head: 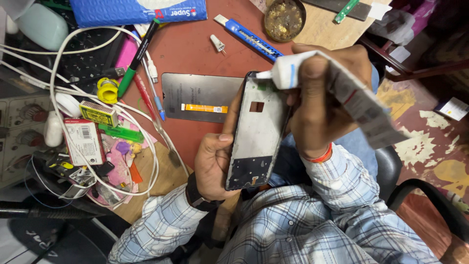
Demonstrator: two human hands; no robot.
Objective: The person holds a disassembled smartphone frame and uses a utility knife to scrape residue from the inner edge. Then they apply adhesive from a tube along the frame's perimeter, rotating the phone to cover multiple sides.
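Note:
My left hand point(214, 164) grips a phone's grey middle frame point(256, 132) from its left edge and holds it upright above the red table point(190, 49). My right hand point(325, 105) squeezes a crumpled white glue tube point(342, 85). The tube's nozzle touches the top edge of the frame. A grey display panel point(195, 90) with an orange flex strip lies flat on the table just left of the frame.
A blue box cutter point(249, 36), a small white cap point(217, 43) and a round tin point(285, 18) lie beyond the frame. White cables point(56, 63), a green marker point(137, 56), a matchbox point(97, 113), a red-and-white box point(84, 142) and other clutter fill the left. A black chair arm point(430, 195) curves at right.

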